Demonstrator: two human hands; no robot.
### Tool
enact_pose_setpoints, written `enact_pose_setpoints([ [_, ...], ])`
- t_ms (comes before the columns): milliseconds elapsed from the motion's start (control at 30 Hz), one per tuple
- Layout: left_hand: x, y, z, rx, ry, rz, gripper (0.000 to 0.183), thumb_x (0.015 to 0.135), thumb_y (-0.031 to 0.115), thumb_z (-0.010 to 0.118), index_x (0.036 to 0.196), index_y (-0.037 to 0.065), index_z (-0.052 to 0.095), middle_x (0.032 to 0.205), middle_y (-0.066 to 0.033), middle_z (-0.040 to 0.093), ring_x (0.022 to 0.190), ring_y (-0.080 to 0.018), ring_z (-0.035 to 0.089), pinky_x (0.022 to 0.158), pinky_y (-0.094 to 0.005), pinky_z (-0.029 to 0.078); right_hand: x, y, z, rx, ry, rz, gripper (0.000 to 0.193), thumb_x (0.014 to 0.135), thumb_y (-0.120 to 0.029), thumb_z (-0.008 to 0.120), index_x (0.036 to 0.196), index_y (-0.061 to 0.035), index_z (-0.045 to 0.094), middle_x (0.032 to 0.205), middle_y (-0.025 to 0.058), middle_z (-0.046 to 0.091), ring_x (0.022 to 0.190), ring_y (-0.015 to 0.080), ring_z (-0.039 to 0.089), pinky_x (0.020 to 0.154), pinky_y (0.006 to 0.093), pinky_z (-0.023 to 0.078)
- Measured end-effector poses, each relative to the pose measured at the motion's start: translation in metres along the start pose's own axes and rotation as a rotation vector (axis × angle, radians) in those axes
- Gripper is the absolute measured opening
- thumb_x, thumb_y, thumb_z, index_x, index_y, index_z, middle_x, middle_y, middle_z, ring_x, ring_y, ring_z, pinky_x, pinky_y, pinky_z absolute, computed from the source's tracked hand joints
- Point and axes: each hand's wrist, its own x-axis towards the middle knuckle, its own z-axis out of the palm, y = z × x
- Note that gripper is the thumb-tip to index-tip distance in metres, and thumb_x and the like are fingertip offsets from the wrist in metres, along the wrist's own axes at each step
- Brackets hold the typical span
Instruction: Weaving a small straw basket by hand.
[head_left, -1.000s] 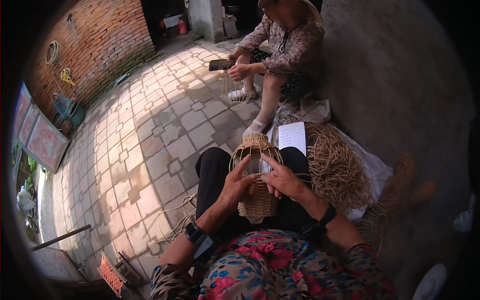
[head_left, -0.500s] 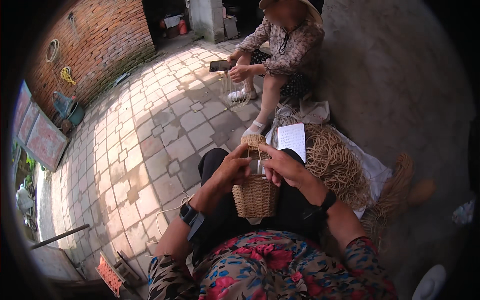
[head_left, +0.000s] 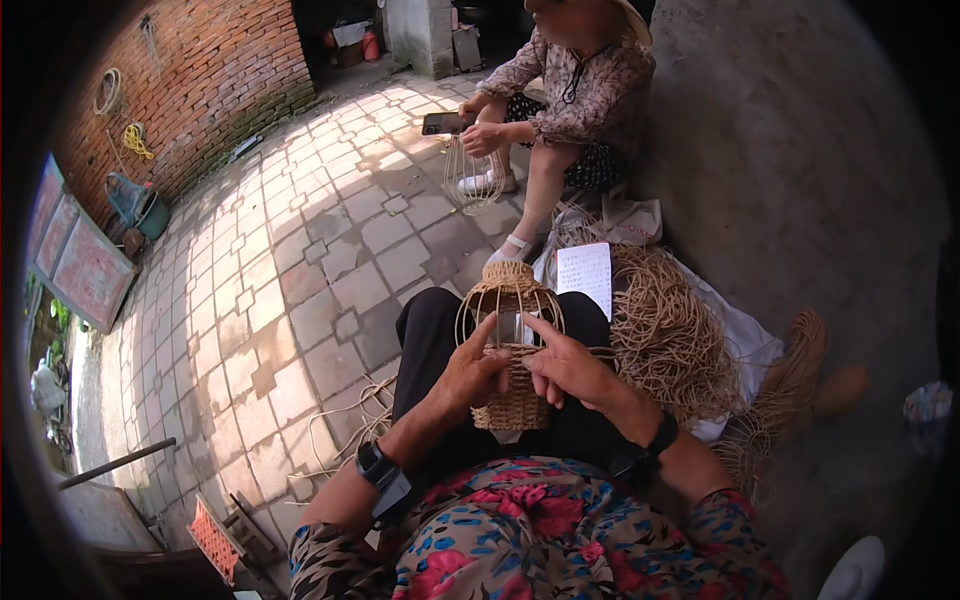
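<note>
A half-woven basket rests in my lap between my thighs. Its lower body is tightly woven tan cord. Above that, bare ribs bulge outward and meet a woven collar. My left hand is at the left of the weave's upper edge, index finger up along the ribs and the other fingers curled. On the opposite side, my right hand mirrors it, index finger laid toward the ribs, the rest bent against the basket. My hands hide part of the rim, so their exact grip is partly covered.
Ahead, a seated person holds a phone and a bare rib frame. A written sheet and a tangled cord heap lie on the right. Loose strands trail at left; a small stool stands lower left.
Both hands have come down from the collar toward the woven rim. The collar and more of the bulging ribs show now; loose strands are more visible at the left.
</note>
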Motion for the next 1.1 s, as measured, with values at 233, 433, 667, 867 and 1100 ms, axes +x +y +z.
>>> enact_pose_setpoints([
  [233, -0.024, -0.009, 0.006, 0.097, -0.005, 0.022, 0.072, 0.093, 0.024, 0.051, 0.15, 0.007, 0.009, 0.063, -0.0047, 0.053, 0.051, -0.0084, 0.042, 0.047, -0.0226, 0.032, -0.021, 0.01, 0.009, -0.054, -0.047, -0.007, 0.073, 0.092, -0.016, 0.054, 0.149, -0.005, 0.009, 0.064, 0.0039, 0.055, 0.047, 0.0087, 0.051, 0.041, 0.0221, 0.044],
  [433, -0.033, -0.004, 0.011, 0.208, 0.013, 0.029, 0.07, 0.092, 0.02, 0.052, 0.149, 0.006, 0.013, 0.063, -0.0047, 0.056, 0.057, -0.0106, 0.051, 0.052, -0.0244, 0.039, -0.023, 0.013, 0.006, -0.056, -0.059, -0.017, 0.073, 0.092, -0.017, 0.055, 0.148, -0.0045, 0.01, 0.066, 0.0047, 0.056, 0.048, 0.0096, 0.052, 0.042, 0.023, 0.045],
  [667, -0.01, 0.02, 0.035, 0.185, -0.036, 0.145, 0.071, 0.093, 0.022, 0.051, 0.15, 0.009, 0.011, 0.067, -0.0037, 0.055, 0.051, -0.0071, 0.043, 0.047, -0.0219, 0.032, -0.013, 0.007, -0.028, 0.189, 0.065, -0.118, 0.073, 0.091, -0.028, 0.058, 0.147, -0.0034, 0.017, 0.066, 0.0044, 0.056, 0.048, 0.0097, 0.052, 0.041, 0.0223, 0.043],
  [867, 0.034, 0.02, 0.047, -0.181, -0.045, -0.003, 0.076, 0.092, 0.017, 0.053, 0.15, 0.008, 0.004, 0.07, -0.0074, 0.059, 0.049, -0.0089, 0.046, 0.043, -0.0227, 0.035, 0.013, 0.014, -0.054, 0.32, 0.079, -0.093, 0.065, 0.097, -0.042, 0.047, 0.145, -0.0039, 0.024, 0.066, 0.003, 0.056, 0.049, 0.0081, 0.052, 0.041, 0.0216, 0.043],
  [1100, 0.041, 0.015, 0.049, -0.162, 0.015, -0.033, 0.076, 0.091, 0.015, 0.053, 0.15, 0.008, 0.004, 0.067, -0.0069, 0.059, 0.043, -0.0091, 0.045, 0.038, -0.023, 0.032, 0.015, 0.017, -0.048, 0.401, 0.083, -0.064, 0.059, 0.096, -0.047, 0.045, 0.141, -0.0109, 0.032, 0.063, 0.0025, 0.055, 0.044, 0.0084, 0.05, 0.038, 0.0212, 0.042],
])
